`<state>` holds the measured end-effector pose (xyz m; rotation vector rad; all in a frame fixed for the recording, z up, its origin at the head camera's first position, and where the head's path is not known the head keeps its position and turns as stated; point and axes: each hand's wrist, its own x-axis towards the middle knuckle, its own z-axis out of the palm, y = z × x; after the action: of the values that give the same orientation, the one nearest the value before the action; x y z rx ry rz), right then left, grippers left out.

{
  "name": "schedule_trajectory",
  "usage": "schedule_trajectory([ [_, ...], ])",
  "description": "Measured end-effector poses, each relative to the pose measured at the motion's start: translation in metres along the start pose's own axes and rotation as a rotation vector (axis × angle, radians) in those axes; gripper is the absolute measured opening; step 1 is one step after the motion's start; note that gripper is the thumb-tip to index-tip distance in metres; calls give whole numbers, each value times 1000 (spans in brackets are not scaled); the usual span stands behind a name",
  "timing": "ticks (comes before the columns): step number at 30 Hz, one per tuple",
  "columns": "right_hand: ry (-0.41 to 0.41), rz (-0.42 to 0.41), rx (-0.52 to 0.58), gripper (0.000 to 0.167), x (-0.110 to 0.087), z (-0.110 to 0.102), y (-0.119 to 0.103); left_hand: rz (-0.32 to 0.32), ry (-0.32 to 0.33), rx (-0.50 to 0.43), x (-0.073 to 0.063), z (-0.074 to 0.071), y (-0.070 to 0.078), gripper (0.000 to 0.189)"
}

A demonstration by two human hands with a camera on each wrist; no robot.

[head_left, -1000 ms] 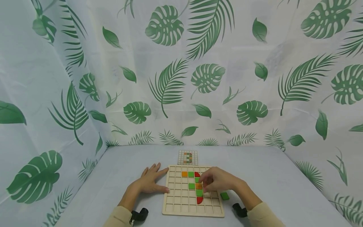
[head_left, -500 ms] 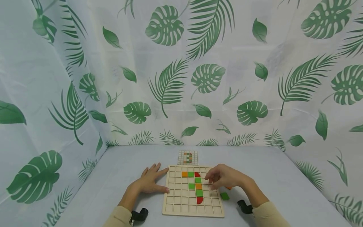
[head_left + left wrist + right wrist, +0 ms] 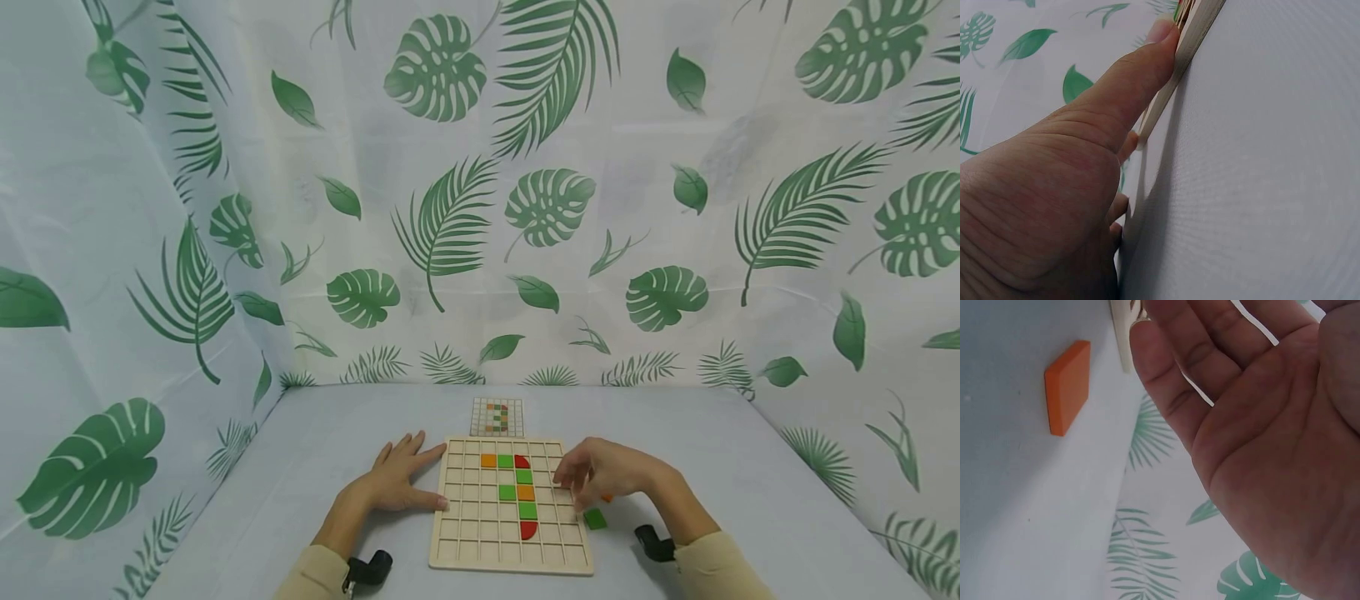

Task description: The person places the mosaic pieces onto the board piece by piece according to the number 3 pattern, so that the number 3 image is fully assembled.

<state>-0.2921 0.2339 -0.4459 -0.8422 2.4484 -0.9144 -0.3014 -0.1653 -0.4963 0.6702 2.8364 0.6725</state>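
Note:
A wooden grid board (image 3: 480, 530) lies on the table, bearing several green, orange and red tiles. My left hand (image 3: 397, 479) touches the board's left edge with thumb and index finger, its fingers spread; the left wrist view shows the thumb (image 3: 1129, 81) on the rim. Over the board's right edge hovers my right hand (image 3: 611, 468), fingers loosely bent, with nothing visible between them. Just beyond that edge lie a loose green tile (image 3: 595, 519) and an orange tile (image 3: 607, 497), the latter partly hidden by the hand. In the right wrist view the orange tile (image 3: 1067, 387) lies apart from the fingers.
Behind the board lies a small pattern card (image 3: 480, 421) with a coloured grid figure. A white cloth covers the table (image 3: 360, 408), and leaf-print curtains (image 3: 465, 333) stand behind and at the sides.
My right hand has moved right, off the column of tiles, uncovering them. The loose orange tile has come partly into view beneath it. My left hand has stayed still.

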Motion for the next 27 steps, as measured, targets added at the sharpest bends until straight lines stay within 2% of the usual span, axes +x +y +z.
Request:
schedule_trajectory([
  [15,-27,60,-27,26,-7,-3,1,-5,4,2,-1,0,1,101],
  [22,-50,96,47,26,-9,-1,3,-4,0,8,1,1,-2,101],
  [27,-51,102,37,26,-10,0,5,-3,1,7,1,1,-2,100],
])
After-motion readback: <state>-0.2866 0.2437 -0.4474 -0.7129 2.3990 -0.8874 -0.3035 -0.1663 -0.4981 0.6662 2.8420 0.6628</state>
